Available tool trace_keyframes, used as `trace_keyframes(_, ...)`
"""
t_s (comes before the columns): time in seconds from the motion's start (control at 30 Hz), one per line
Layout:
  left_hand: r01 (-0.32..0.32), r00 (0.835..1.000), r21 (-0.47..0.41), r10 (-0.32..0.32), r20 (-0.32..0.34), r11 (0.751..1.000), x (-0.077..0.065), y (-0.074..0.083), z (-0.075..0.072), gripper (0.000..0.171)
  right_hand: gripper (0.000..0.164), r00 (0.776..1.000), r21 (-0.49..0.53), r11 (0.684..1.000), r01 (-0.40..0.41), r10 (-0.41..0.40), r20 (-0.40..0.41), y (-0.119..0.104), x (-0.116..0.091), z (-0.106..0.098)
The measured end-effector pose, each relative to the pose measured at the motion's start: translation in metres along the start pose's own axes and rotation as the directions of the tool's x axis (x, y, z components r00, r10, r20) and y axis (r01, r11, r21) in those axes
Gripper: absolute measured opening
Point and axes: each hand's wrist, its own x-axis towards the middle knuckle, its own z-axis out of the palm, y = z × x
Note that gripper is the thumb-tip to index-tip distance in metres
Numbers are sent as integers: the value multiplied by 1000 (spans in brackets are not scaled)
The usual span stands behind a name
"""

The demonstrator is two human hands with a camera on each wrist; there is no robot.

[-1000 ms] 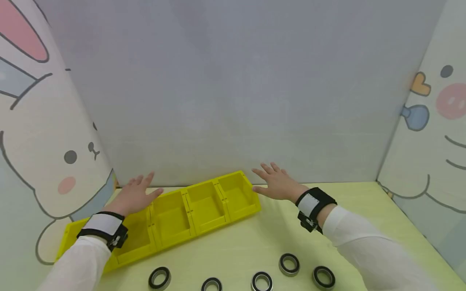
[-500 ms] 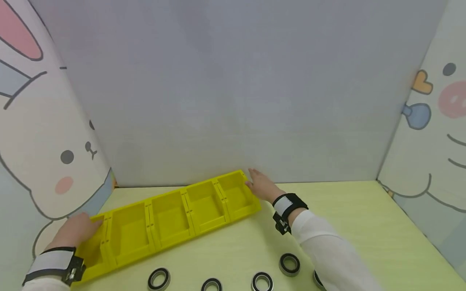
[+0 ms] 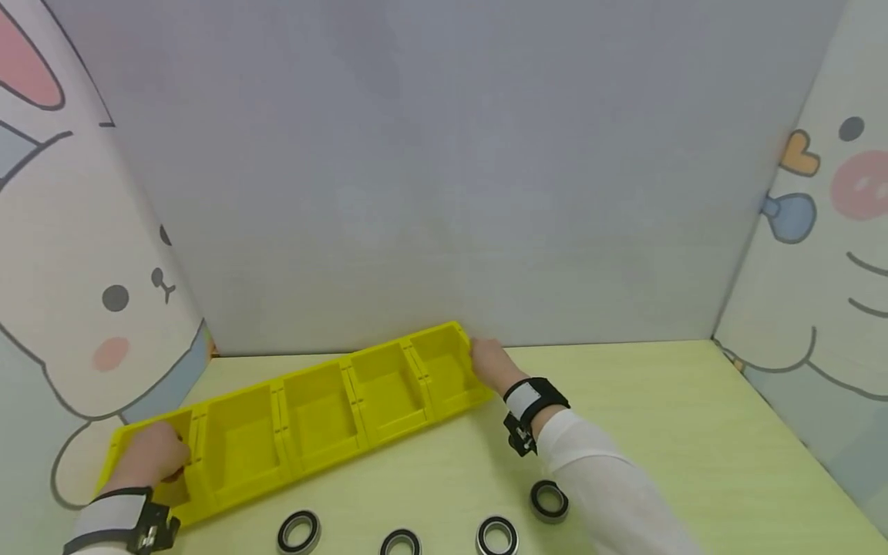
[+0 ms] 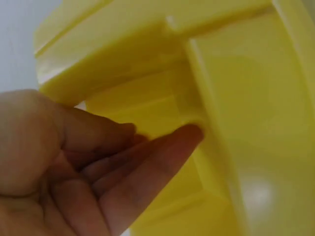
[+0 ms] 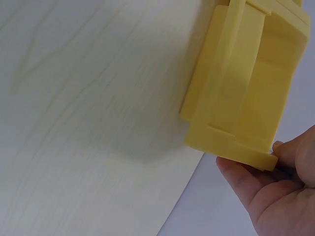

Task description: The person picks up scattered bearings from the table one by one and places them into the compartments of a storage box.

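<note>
A long yellow compartment tray [image 3: 319, 462] lies slantwise on the table in the head view. My left hand [image 3: 149, 455] is at its leftmost compartment. In the left wrist view, the left fingers [image 4: 157, 167] reach into that compartment, loosely bent, with one fingertip at or near the divider wall; nothing shows between thumb and fingers. At the tray's far right end, my right hand [image 3: 494, 366] grips the end rim. The right wrist view shows the right thumb and fingers [image 5: 241, 182] pinching this yellow edge.
Several black-and-silver ring bearings lie along the table's front, among them a left bearing [image 3: 299, 532] and a right bearing [image 3: 549, 501] beside the right sleeve [image 3: 610, 486]. A grey wall [image 3: 444, 193] stands behind the tray, with cartoon-printed panels at both sides.
My left hand has come down and left from above the tray into its leftmost compartment. The right hand has moved left and taken hold of the tray's right end. The tray looks nearly still.
</note>
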Motion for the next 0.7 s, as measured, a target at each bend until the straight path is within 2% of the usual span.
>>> trace_keyframes(0.03, 0, 999, 8, 0, -39, 1000, -1, 0, -1, 21, 13, 1000, -11, 1000, 2, -2, -4, -1, -1, 0)
trace_keyframes(0.13, 74, 991, 11, -72, -117, 997, -5, 5, -6, 20, 13, 1000, -34, 999, -5, 5, -5, -2, -2, -2)
trace_keyframes(0.27, 194, 970, 24, -188, -153, 981, -10, 10, -13, 17, 15, 1000, -60, 998, -2, 2, -13, 4, -1, -1)
trace_keyframes(0.33, 231, 960, 64, -216, -180, 971, -11, 12, -16, 17, 15, 1000, -67, 998, -2, 1, -16, 7, -2, -2)
trace_keyframes(0.47, 276, 939, 115, -242, -242, 954, -13, 13, -17, 22, 17, 1000, -39, 999, -22, 22, -1, 9, -8, -7)
trace_keyframes(0.57, 282, 927, 145, -231, -294, 948, -14, 14, -17, 24, 16, 1000, -24, 1000, -12, 12, 1, 12, -12, -8)
trace_keyframes(0.7, 313, 923, 174, -256, -288, 934, -17, 12, -17, 20, 14, 1000, -25, 999, 23, -23, -15, 16, -16, -9)
